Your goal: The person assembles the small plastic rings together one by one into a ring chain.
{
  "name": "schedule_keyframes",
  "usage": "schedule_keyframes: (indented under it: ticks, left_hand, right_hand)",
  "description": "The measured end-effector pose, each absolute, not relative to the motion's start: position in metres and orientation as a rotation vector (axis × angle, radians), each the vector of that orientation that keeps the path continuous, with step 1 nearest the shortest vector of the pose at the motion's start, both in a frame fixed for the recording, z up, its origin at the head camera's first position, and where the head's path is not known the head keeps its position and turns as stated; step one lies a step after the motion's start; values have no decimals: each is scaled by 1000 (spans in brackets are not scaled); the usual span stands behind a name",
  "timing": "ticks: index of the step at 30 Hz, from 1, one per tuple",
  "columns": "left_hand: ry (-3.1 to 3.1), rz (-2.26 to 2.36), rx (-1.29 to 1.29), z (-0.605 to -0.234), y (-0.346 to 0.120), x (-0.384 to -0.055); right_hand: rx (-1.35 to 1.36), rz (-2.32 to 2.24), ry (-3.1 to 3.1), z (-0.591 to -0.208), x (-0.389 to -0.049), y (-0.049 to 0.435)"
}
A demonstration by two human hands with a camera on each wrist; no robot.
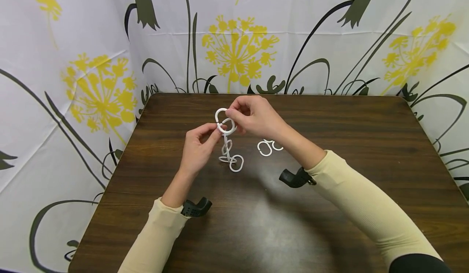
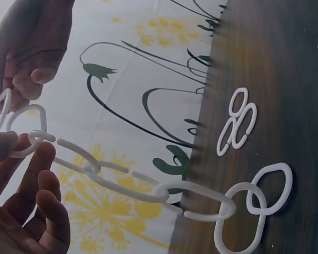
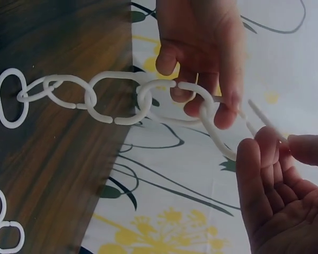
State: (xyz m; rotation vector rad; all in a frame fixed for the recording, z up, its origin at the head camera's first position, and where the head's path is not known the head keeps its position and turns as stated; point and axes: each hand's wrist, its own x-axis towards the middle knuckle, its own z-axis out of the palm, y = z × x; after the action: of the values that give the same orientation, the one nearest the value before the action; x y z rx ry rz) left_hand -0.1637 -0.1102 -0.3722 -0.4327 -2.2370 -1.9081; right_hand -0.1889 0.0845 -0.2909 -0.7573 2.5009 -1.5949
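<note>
Two bare hands, both engaged. Right hand (image 1: 256, 116): thumb and fingers pinching one white link (image 1: 216, 114), part of it covered by the fingertips. Left hand (image 1: 198, 150): thumb and fingertips pinching the upper end of a chain of white links (image 2: 124, 192), just below the right hand. Chain: hangs over the tabletop, its lowest links near or on the wood; contact cannot be told.

Adjacent: a small group of loose links (image 2: 253, 123), white, lying on the table to the right of the chain; whether hooked together or merely touching, unclear. Right forearm passes in front of part of this group in the head view; in the right wrist view the group is cut off by the frame edge.

Worn: two black wrist devices (image 1: 293, 178), one per wrist; pale yellow sleeves (image 1: 366, 199); a dark band at the right sleeve's lower edge of view.

Surroundings: dark brown wood-grain table (image 1: 366, 134); behind it and at the sides, white cloth (image 1: 307, 4) printed with yellow flower heads, grey-green bellflowers and dark stems.
</note>
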Motion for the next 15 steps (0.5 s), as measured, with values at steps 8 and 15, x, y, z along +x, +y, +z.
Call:
schedule_keyframes:
  ticks: [8,15]
  left_hand:
    - [-2243,-1852,-464,-374,-111,-164]
    - [-2278,-1797,-502,-373,-109,-163]
  right_hand:
    - [-834,-1376,2747,-289,-188,87]
    - [-1077,-1024,3063,-293,-182,83]
